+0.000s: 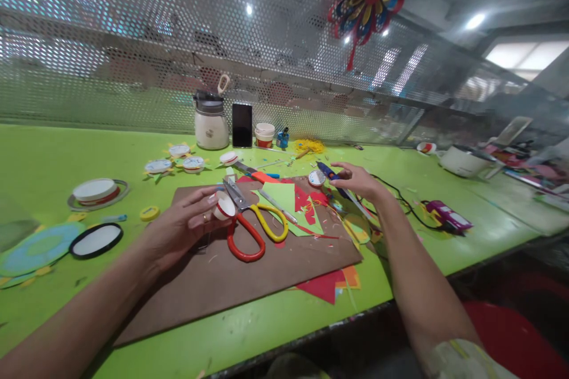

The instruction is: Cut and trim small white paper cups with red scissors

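My left hand [195,213] pinches a small white round cap with a red rim [224,205] between fingers and thumb, above the left side of a brown board. Over the board's far right corner, my right hand [358,180] has its fingers around a blue hot glue gun [328,172], its tip pointing away to the left. Close by the gun's tip rests another white round cap [317,177]. Scissors with red and yellow handles [253,225] lie on the brown board [249,284], beside light green paper [284,198] and red paper scraps [304,204].
A white kettle [212,127], a dark phone [242,125] and a white tub [265,135] stand along the perforated back panel. Flower-shaped pieces [157,167] and a black ring [96,241] lie on the left. Cables lead to a purple box [448,217] at right.
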`<state>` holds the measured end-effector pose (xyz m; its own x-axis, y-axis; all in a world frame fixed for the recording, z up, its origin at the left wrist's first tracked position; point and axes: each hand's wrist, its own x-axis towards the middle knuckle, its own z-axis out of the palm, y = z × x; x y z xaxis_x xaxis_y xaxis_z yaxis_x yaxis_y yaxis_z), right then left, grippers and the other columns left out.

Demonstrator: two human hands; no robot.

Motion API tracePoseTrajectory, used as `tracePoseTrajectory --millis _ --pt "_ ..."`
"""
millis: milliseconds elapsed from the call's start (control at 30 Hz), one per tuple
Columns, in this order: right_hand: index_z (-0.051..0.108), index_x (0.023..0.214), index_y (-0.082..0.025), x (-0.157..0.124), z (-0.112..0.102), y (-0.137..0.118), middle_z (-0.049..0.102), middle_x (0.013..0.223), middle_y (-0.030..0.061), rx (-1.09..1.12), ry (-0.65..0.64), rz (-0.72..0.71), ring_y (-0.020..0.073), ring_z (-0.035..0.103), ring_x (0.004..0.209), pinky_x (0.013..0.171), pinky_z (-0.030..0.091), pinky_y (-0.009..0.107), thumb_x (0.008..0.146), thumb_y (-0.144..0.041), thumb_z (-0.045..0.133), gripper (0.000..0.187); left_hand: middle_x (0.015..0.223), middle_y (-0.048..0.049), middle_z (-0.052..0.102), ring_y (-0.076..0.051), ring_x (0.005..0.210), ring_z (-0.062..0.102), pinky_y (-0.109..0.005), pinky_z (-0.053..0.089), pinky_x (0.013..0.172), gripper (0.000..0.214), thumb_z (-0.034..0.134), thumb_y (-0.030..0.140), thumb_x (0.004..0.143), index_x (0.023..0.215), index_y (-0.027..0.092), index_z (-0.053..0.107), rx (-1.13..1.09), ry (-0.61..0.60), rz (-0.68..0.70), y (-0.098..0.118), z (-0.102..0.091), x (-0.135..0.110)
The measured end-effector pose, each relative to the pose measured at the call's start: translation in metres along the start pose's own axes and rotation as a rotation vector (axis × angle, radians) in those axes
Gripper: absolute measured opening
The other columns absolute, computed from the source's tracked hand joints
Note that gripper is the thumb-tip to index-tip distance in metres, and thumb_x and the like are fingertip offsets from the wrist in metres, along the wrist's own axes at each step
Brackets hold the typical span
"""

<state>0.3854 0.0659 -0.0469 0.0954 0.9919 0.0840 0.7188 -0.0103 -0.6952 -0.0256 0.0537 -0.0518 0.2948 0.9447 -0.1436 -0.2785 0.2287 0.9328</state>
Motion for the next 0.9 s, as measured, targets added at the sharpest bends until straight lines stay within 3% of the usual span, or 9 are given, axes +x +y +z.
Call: tracePoseTrajectory --millis 133,333,500,900 --pt "0.058 0.124 -0.017 0.001 0.0 0.002 0.066 0.108 0.006 0.027 -0.007 -0.001 0.0187 0.067 0.088 0.078 0.057 0.038 0.094 -0.03 0.063 0.033 0.106 -0.0069 0.073 -0.021 0.087 0.072 -0.035 0.063 0.079 0.03 0.078 0.023 0.075 0.104 0.021 0.07 0.013 0.012 -0.001 -0.001 0.0 0.0" --pt "0.057 0.125 -0.017 0.002 -0.002 0.005 0.065 0.108 0.0057 0.045 -0.031 -0.004 0.018 0.066 0.086 0.076 0.057 0.037 0.094 -0.029 0.063 0.034 0.103 -0.0055 0.072 -0.018 0.083 0.071 -0.025 0.061 0.069 0.029 0.077 0.026 0.077 0.105 0.021 0.07 0.016 0.012 -0.024 0.0 0.0 0.0" --pt "0.057 0.125 -0.017 0.002 -0.005 0.007 0.065 0.107 0.0055 0.048 -0.067 -0.013 0.0178 0.066 0.085 0.075 0.057 0.037 0.094 -0.029 0.063 0.034 0.1 -0.0038 0.07 -0.018 0.085 0.069 -0.025 0.059 0.067 0.025 0.076 0.03 0.078 0.101 0.022 0.069 -0.024 0.069 -0.006 0.001 -0.001 -0.001" --pt "0.056 0.127 -0.017 0.009 -0.017 -0.002 0.065 0.109 0.0059 -0.009 -0.168 -0.016 0.0188 0.066 0.088 0.078 0.057 0.039 0.094 -0.028 0.063 0.035 0.091 -0.0033 0.07 -0.015 0.075 0.066 -0.022 0.056 0.063 0.03 0.075 0.031 0.079 0.105 0.02 0.064 0.067 0.027 -0.002 0.001 0.0 -0.002"
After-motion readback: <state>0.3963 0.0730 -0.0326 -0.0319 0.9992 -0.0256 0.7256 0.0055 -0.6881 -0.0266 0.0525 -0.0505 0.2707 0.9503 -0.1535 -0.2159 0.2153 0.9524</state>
